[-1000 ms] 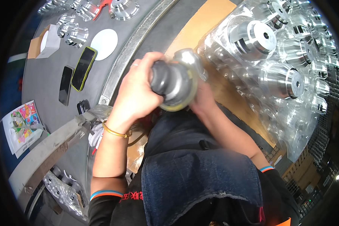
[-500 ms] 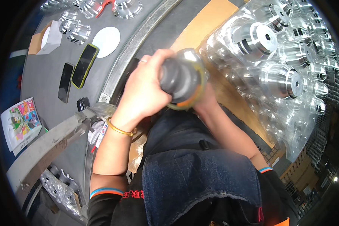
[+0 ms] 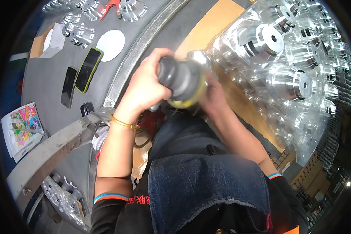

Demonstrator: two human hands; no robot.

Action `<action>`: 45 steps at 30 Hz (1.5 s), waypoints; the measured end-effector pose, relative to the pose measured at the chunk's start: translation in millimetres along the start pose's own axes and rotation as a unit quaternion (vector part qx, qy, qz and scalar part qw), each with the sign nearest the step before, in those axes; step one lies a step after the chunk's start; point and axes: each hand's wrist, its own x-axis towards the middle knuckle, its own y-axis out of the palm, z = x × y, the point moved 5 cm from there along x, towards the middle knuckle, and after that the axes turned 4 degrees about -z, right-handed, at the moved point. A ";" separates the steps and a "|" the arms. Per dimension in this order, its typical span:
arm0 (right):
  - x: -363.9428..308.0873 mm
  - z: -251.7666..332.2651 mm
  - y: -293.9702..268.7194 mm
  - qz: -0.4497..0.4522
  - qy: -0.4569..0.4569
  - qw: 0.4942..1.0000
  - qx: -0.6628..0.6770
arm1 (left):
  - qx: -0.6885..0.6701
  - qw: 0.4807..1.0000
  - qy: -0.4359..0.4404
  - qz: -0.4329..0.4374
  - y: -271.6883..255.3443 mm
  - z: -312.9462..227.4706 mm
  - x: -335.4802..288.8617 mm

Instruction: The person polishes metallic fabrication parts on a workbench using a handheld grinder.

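My left hand (image 3: pixel 144 87) is wrapped round a grey and black palm sander (image 3: pixel 180 80) with a round, yellow-edged pad, blurred by motion. The pad side of the sander faces a shiny metal cup-shaped part (image 3: pixel 199 57), of which only a bit shows past the tool. My right hand (image 3: pixel 215 95) grips this part from the right, its fingers mostly hidden behind the sander. Both hands are close together above my lap, over the dark apron.
Clear plastic trays (image 3: pixel 241 74) full of shiny metal cups (image 3: pixel 288 82) rise on the right, beside cardboard (image 3: pixel 210 23). The grey table (image 3: pixel 50 82) on the left bears two phones (image 3: pixel 88 70), a white disc (image 3: pixel 111 45), a small box (image 3: pixel 52 41) and more metal cups.
The sander and my left hand have shifted a little to the left. More of the metal part's bright surface shows beyond the tool, and my right hand has turned slightly.
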 end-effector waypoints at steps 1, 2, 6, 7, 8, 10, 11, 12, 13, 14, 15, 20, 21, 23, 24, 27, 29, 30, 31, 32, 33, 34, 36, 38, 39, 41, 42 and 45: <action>1.7 -1.7 0.6 -0.028 -0.002 0.999 0.023 | -0.027 0.998 -0.056 0.015 -3.5 14.7 0.6; -2.0 -1.2 1.2 -0.047 -0.014 0.999 0.013 | -0.020 0.998 -0.061 0.008 -7.3 21.0 -1.3; -5.6 -6.0 2.4 -0.060 -0.031 0.997 -0.040 | 0.142 0.989 0.012 -0.036 -6.6 -9.4 -8.5; -6.6 -6.5 9.7 -0.053 -0.022 0.998 -0.023 | 0.174 0.983 0.023 -0.045 -3.5 -17.5 -10.2; -7.7 -7.9 15.1 -0.047 -0.013 0.999 -0.005 | 0.193 0.980 0.024 -0.042 0.6 -23.6 -12.3; -12.8 -13.5 19.2 -0.046 -0.030 0.996 -0.069 | 0.227 0.973 0.012 -0.034 6.5 -36.6 -16.1; -13.8 -13.6 20.8 -0.046 -0.049 0.989 -0.132 | 0.227 0.973 0.010 -0.035 6.3 -34.8 -15.2; -14.1 -13.0 20.3 -0.055 -0.029 0.994 -0.086 | 0.237 0.970 0.033 -0.048 7.1 -35.1 -14.2; -12.7 -8.4 17.1 -0.057 -0.030 0.994 -0.087 | 0.247 0.965 0.056 -0.061 7.7 -35.8 -13.5; -10.4 -4.3 11.9 -0.061 -0.007 0.996 -0.064 | 0.255 0.964 0.041 -0.064 5.8 -32.4 -13.4; -9.9 -3.0 10.6 -0.064 0.016 0.997 -0.038 | 0.247 0.966 0.035 -0.065 1.7 -25.2 -12.6; -11.3 5.5 2.5 -0.219 0.013 0.956 -0.196 | 0.200 0.975 0.008 -0.099 -11.7 17.3 -17.4; -8.7 10.4 2.5 -0.220 0.012 0.956 -0.197 | 0.215 0.969 0.015 -0.122 -15.0 19.0 -19.3; -2.9 20.3 7.5 -0.200 -0.012 0.956 -0.213 | 0.213 0.968 0.000 -0.134 -17.7 20.8 -21.4; 3.0 22.3 6.8 -0.209 -0.007 0.954 -0.215 | 0.224 0.966 0.011 -0.129 -16.2 16.6 -21.4; 10.7 23.1 10.8 -0.220 -0.025 0.948 -0.227 | 0.236 0.967 0.033 -0.092 1.6 -1.4 -24.6; 10.9 18.7 14.3 -0.215 -0.027 0.936 -0.276 | 0.260 0.963 0.022 -0.068 12.8 -4.1 -23.1; 7.4 20.8 14.3 -0.249 -0.046 0.909 -0.331 | 0.242 0.967 0.032 -0.074 12.3 -7.4 -18.0; 2.3 21.7 12.8 -0.281 -0.063 0.877 -0.385 | 0.240 0.967 0.030 -0.074 11.2 -9.5 -11.7; -0.6 18.3 12.0 -0.282 -0.061 0.876 -0.387 | 0.249 0.965 0.036 -0.074 9.3 -12.7 -3.1; -3.8 19.5 13.7 -0.279 -0.090 0.871 -0.394 | 0.256 0.963 0.044 -0.074 7.9 -17.2 6.6; -4.8 21.2 17.2 -0.272 -0.119 0.867 -0.401 | 0.262 0.962 0.033 -0.064 5.4 -18.9 16.0; -2.7 20.0 13.8 -0.260 -0.128 0.867 -0.405 | 0.268 0.961 0.031 -0.055 3.1 -16.8 26.8; 0.4 21.5 12.3 -0.252 -0.136 0.867 -0.409 | 0.281 0.958 0.029 -0.056 5.6 -18.5 19.9; 0.7 23.5 17.4 -0.271 -0.146 0.873 -0.378 | 0.285 0.956 0.034 -0.064 10.9 -20.6 7.9; -0.5 23.8 18.9 -0.287 -0.155 0.880 -0.346 | 0.273 0.956 0.054 -0.093 21.6 -17.4 -22.0; 0.5 24.3 17.5 -0.294 -0.147 0.870 -0.368 | 0.268 0.955 0.065 -0.108 26.9 -11.5 -34.5; 0.8 23.0 15.1 -0.289 -0.136 0.861 -0.396 | 0.272 0.950 0.080 -0.129 34.3 -0.1 -54.4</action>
